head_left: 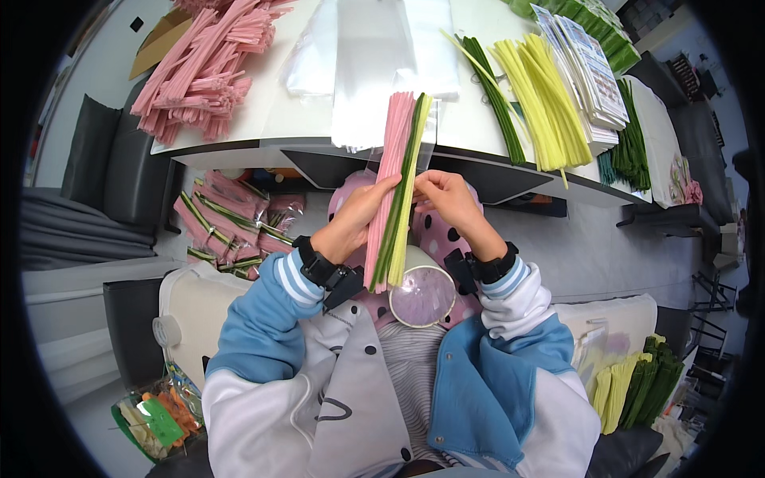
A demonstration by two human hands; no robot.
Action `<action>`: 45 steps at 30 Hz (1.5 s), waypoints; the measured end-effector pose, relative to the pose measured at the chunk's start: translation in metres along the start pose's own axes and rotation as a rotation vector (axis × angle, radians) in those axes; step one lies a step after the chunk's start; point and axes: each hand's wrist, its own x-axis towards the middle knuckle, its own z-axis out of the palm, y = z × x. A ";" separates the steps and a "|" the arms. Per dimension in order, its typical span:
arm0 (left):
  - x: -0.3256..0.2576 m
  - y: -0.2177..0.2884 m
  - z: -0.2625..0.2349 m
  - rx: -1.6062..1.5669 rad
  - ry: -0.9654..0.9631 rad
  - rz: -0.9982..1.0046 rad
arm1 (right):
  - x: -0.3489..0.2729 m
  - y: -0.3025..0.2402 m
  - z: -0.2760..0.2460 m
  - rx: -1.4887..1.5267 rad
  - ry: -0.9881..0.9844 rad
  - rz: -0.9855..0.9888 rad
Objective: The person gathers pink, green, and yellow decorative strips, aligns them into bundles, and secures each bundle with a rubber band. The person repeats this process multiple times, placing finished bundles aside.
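My left hand [358, 209] is closed round a long bundle of pipe cleaners [389, 191], pink on the left, dark green in the middle and yellow on the right. The bundle stands upright in the view, its far end over the table edge and its near end over my lap. My right hand [445, 199] is beside the yellow stems with its fingers curled and pinched; what they hold, if anything, is hidden. Clear plastic film [428, 147] shows behind the bundle at the table edge. Below my hands, a white round container [424, 296] with a clear plastic-looking inside rests at my lap.
On the white table [299, 119] lie a pink pipe-cleaner heap [209, 76], clear bags [370, 48], green stems [496, 99], yellow stems [550, 103] and stacked printed cards [586, 72]. Bagged bundles [235, 219] lie at left below the table. More stems [637, 382] lie at right.
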 end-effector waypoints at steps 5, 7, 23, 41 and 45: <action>0.007 -0.005 -0.008 0.032 -0.008 -0.013 | -0.002 0.000 0.002 0.090 0.108 0.055; 0.009 -0.007 -0.011 0.027 -0.037 -0.049 | -0.002 0.000 0.002 0.132 0.133 0.050; -0.007 -0.012 -0.015 0.227 -0.080 -0.047 | 0.006 0.009 0.006 0.338 0.071 0.129; -0.029 -0.020 -0.053 0.151 -0.463 -0.220 | 0.026 0.014 0.008 0.522 0.079 0.181; -0.028 -0.019 -0.045 0.175 -0.340 -0.121 | 0.026 0.008 0.011 0.431 0.121 0.136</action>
